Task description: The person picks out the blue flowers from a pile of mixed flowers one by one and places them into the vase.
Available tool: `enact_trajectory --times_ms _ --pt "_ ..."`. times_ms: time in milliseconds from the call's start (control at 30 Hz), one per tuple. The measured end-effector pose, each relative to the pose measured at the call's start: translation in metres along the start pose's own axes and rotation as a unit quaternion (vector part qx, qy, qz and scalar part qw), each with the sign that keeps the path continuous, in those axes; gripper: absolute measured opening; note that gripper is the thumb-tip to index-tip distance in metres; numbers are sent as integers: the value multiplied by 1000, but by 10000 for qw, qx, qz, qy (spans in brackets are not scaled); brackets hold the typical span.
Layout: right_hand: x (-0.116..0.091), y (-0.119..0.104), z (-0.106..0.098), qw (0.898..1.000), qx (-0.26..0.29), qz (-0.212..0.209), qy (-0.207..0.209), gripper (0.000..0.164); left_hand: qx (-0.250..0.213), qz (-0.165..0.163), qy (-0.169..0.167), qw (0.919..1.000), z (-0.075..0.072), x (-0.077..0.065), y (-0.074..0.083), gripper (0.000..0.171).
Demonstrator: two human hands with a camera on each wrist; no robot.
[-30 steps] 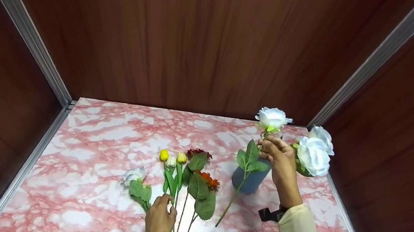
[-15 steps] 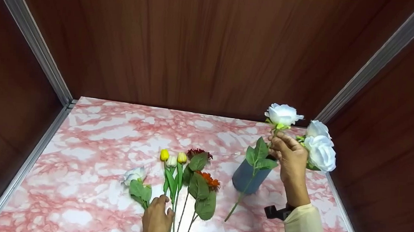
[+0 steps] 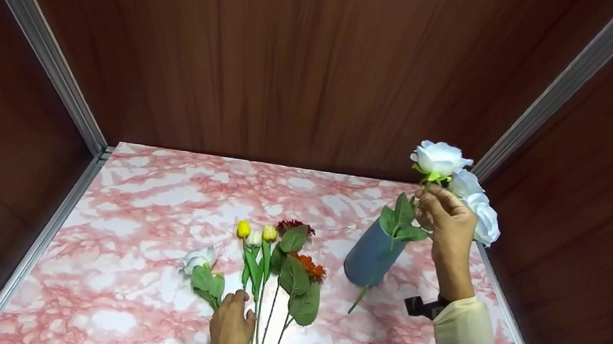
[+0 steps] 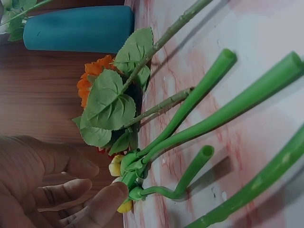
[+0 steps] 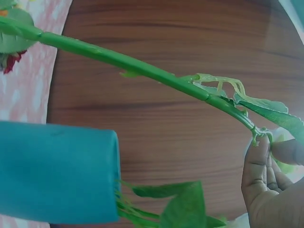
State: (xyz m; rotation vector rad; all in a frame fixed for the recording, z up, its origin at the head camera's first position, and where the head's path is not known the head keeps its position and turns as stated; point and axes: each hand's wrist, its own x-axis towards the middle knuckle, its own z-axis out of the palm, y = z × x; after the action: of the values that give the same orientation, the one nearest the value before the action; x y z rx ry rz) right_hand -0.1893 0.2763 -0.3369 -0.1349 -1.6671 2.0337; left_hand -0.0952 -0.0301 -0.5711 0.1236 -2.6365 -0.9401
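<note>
A ruffled white rose (image 3: 440,159) on a leafy green stem is pinched under its flower by the right hand (image 3: 447,225); a round blue vase (image 3: 367,265) stands just left of that hand, and the left hand (image 3: 232,326) is loose beside yellow and white tulips (image 3: 254,238)

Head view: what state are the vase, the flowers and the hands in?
Vase: upright, in use
Two white roses: standing in the vase
Held white rose: lifted, outside the vase
Loose white rose: lying down
Three tulips: lying down, blooms closed
Dark red flower: lying, partly covered
Orange flower: lying, partly covered
Right grip: pinching the held white rose
Left grip: relaxed, by the tulips
</note>
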Motion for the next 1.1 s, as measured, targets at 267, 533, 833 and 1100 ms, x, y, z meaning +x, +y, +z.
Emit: enact_trajectory --times_ms 267,533,833,1100 --pt "8 -7 -2 9999 122 -116 -20 24 22 -58 -29 10000 0 -1 -1 21" --pt "14 -10 -3 9995 249 -213 48 21 235 -515 -326 9979 -2 -2 -5 22" --pt "20 -12 -7 9982 115 -573 125 22 615 -866 -600 9925 -2 -4 -11 22" --pt "23 -12 -10 9978 192 -601 209 22 838 -850 -565 9912 -1 -6 -13 19"
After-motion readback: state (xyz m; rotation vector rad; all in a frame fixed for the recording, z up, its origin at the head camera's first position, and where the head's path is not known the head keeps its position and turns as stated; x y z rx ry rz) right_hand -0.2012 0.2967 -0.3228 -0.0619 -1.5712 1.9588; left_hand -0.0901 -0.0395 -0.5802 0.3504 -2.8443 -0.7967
